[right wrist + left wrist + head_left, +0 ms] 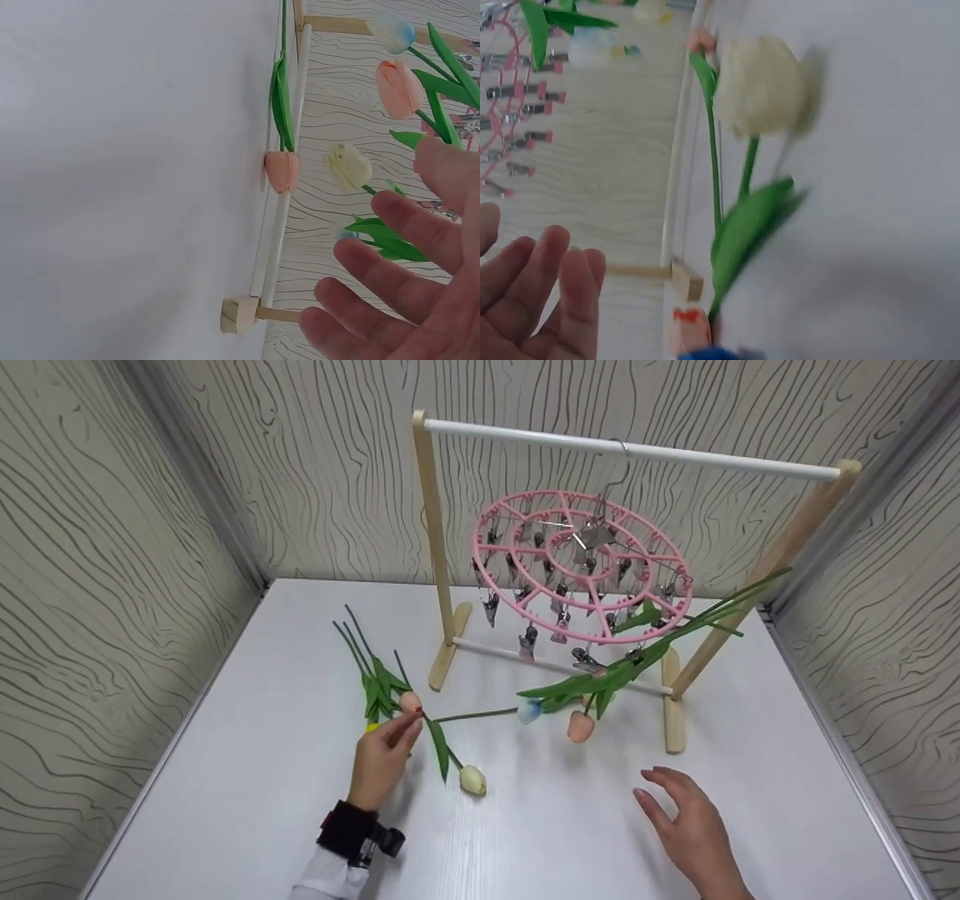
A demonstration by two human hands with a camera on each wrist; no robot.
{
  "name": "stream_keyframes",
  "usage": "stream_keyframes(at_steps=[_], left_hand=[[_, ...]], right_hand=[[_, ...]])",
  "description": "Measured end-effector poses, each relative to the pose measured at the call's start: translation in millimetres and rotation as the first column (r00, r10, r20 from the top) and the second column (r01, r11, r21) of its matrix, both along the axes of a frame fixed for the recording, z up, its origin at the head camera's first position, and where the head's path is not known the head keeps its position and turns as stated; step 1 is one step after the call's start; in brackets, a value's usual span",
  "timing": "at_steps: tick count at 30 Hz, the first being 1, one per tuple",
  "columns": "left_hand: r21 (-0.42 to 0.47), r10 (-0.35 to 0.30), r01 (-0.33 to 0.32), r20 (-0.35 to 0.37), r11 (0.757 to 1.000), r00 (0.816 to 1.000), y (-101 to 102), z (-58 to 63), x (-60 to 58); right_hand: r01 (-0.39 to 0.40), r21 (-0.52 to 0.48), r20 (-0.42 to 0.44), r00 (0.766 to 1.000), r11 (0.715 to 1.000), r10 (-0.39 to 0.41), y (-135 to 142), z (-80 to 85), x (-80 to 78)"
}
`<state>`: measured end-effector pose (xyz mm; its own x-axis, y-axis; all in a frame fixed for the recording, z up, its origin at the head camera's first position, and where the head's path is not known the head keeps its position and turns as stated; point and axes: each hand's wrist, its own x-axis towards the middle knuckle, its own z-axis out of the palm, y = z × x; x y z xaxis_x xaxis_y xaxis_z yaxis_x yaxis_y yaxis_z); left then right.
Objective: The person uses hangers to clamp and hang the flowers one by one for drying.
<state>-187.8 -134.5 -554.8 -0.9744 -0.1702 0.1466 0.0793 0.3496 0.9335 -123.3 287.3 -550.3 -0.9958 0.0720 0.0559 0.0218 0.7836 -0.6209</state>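
My left hand [382, 757] hovers over the table's left part, thumb and fingertips close together beside a pink tulip [410, 703]. In the left wrist view its fingers [577, 292] are loosely bent, with nothing seen between them. A white tulip [472, 780] lies just right of that hand; a yellow flower [372, 727] is mostly hidden behind it. My right hand [690, 832] is raised at the front right, fingers spread and holding nothing. Beyond it, a blue-and-white tulip [529, 711] and a pink-orange tulip [580, 727] hang from the pink clip hanger [480, 562].
A wooden rack [435, 525] with a white top rod [525, 433] carries the round hanger and its many metal clips [528, 641]. Rack feet [675, 724] stand on the white table [247, 780]. Another pink tulip [283, 172] lies near the lower rod. Patterned panels enclose the table.
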Motion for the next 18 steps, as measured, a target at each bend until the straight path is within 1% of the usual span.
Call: stream_keyframes(at_steps=[2,3,4,5,6,8,9,10,12,13,14,15,16,17,18], left_hand=[[-0.037,0.056,-0.056,0.001,0.998,0.998,-18,-9.5,-0.7],[-0.046,0.075,-0.076,-0.027,0.996,0.997,-28,-20.7,-4.2],[-0.064,0.094,-0.096,-0.036,0.993,0.995,-32,-25.2,-5.0],[-0.081,0.104,-0.107,-0.043,0.991,0.994,-36,-30.5,-6.8],[-0.084,0.104,-0.11,-0.071,0.99,0.992,-39,-42.9,-11.2],[-0.11,0.08,-0.086,-0.057,0.99,0.995,-37,-53.2,-12.9],[-0.129,0.066,-0.073,-0.058,0.989,0.996,-35,-63.7,-15.3],[-0.154,0.051,-0.053,-0.019,0.987,0.999,-27,-62.6,-12.6],[-0.183,0.024,-0.024,-0.005,0.983,1.0,-13,-77.7,-13.8],[-0.203,0.019,-0.013,0.025,0.979,1.0,-3,-77.2,-11.3],[-0.211,0.014,-0.007,0.032,0.977,0.999,6,-80.2,-10.7],[-0.214,0.025,-0.016,0.04,0.977,0.999,14,-85.5,-11.9],[-0.218,0.032,-0.019,0.055,0.976,0.998,22,-85.2,-11.4],[-0.234,0.049,-0.035,0.053,0.972,0.997,28,-89.5,-13.9],[-0.248,0.062,-0.047,0.053,0.968,0.997,34,-91.0,-15.6]], right_hand=[[0.006,0.006,-0.007,1.0,1.0,-0.006,1,-3.3,1.4],[0.008,0.008,-0.01,1.0,1.0,-0.008,2,-5.1,2.1],[0.01,0.011,-0.015,1.0,1.0,-0.01,3,-6.1,3.6],[0.015,0.012,-0.019,1.0,1.0,-0.015,5,-7.2,6.1],[0.021,0.011,-0.021,1.0,1.0,-0.021,7,-7.7,8.4],[0.027,0.019,-0.012,1.0,0.999,-0.026,10,-9.1,12.1],[0.028,0.023,-0.004,1.0,0.999,-0.028,11,-9.5,13.5],[0.03,0.027,0.003,1.0,0.999,-0.03,12,-9.6,14.8],[0.032,0.034,0.019,0.999,0.999,-0.033,14,-9.7,17.1],[0.032,0.038,0.025,0.999,0.999,-0.033,14,-9.7,18.0],[0.031,0.042,0.031,0.999,0.999,-0.032,15,-9.9,18.8],[0.031,0.044,0.03,0.999,0.999,-0.032,14,-9.8,19.9],[0.029,0.046,0.024,0.999,0.998,-0.031,14,-10.1,21.0],[0.03,0.048,0.024,0.999,0.998,-0.031,13,-10.4,21.8],[0.031,0.048,0.028,0.999,0.998,-0.032,13,-10.6,22.5]])
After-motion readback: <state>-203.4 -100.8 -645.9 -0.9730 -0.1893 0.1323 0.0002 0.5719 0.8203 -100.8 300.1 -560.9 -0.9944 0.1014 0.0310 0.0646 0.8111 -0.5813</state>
